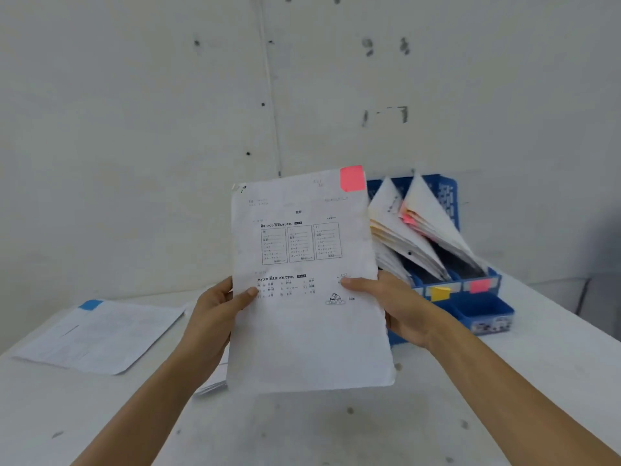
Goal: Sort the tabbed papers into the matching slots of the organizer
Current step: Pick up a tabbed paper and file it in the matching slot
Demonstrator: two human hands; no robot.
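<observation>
Left hand (215, 317): yours, grips the sheaf's left edge, thumb flat on the print, fingers hidden behind.
Right hand (400, 307): clamps the right edge, thumb on front.
Sheaf (309, 331): thin white printed paper, rectangular, frayed edges; upright above the table, long axis vertical, pink tab (352, 178) top right.
Organizer (484, 311): blue plastic, behind right hand; filed papers leaning; yellow label (440, 292), pink label (480, 285).
Table (302, 432): white, scuffed; blue-tabbed sheet (100, 334) flat, left.

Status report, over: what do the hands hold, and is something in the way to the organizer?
Left hand and right hand grip pink-tabbed paper, upright. Organizer behind, pink label beside yellow label. Nothing seen blocking.
</observation>
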